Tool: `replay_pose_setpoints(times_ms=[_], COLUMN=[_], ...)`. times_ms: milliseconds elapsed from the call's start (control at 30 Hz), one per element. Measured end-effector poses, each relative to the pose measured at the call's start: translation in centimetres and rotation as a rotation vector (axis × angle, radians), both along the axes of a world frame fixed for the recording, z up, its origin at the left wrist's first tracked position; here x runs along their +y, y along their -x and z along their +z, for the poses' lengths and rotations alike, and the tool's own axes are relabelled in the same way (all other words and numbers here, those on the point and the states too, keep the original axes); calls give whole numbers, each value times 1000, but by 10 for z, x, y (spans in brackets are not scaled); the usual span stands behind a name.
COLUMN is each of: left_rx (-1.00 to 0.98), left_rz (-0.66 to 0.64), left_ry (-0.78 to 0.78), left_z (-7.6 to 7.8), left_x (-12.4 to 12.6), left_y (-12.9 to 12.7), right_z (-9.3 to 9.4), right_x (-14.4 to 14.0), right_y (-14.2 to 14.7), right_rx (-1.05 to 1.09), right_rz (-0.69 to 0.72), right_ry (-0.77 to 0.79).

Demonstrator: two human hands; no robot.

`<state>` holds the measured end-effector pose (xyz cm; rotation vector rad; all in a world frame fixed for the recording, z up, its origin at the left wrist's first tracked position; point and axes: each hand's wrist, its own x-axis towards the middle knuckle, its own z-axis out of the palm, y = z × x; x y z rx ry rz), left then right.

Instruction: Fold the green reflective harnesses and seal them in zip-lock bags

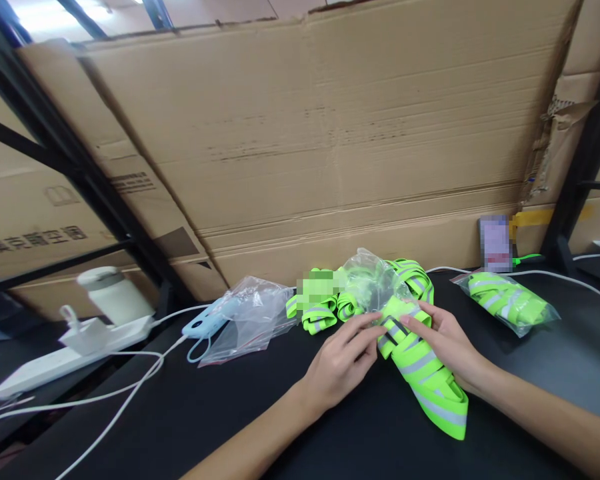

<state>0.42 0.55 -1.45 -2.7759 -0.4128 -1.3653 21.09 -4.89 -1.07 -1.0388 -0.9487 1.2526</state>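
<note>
My left hand (341, 363) and my right hand (445, 343) both grip a folded neon-green strap with grey reflective stripes (425, 370) that lies on the black table (190, 413). My fingertips meet at the strap's upper end, where it enters a clear plastic bag (373, 283). More folded green straps (316, 313) sit in a loose pile just behind my hands.
A sealed bag of green straps (507, 301) lies at the right. An empty clear bag (245, 320) and a light blue device (205, 325) lie to the left, beside a white power strip (75, 353) with cables. A large cardboard sheet (330, 133) stands behind.
</note>
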Motion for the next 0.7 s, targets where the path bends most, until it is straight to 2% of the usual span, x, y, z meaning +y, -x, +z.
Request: replay_pose_setpoints(times_ms=[100,167,333,433,567,700], left_rx=[-57,-82,-10,45,29,4], left_rz=[42,52,-48,-92,-98,-76], left_ry=[95,96,-201,-270,-243,-141], left_z=[0,0,4,7,3,0], left_x=[-2,-3,-11,-16,-18,-20], left_y=[-3,-4,-3,-3,-8,-12], right_z=[-1,-3,-8,-9,-8,-9], right_x=[0,0,0,-1,-1,-1], right_y=[1,2,4,5,6,7], right_rx=[-22,-19,20,12,-7,12], right_rz=[-23,-27,-16,-37,-92,-151], right_ry=[-18,-31,-52,-44,-24,42])
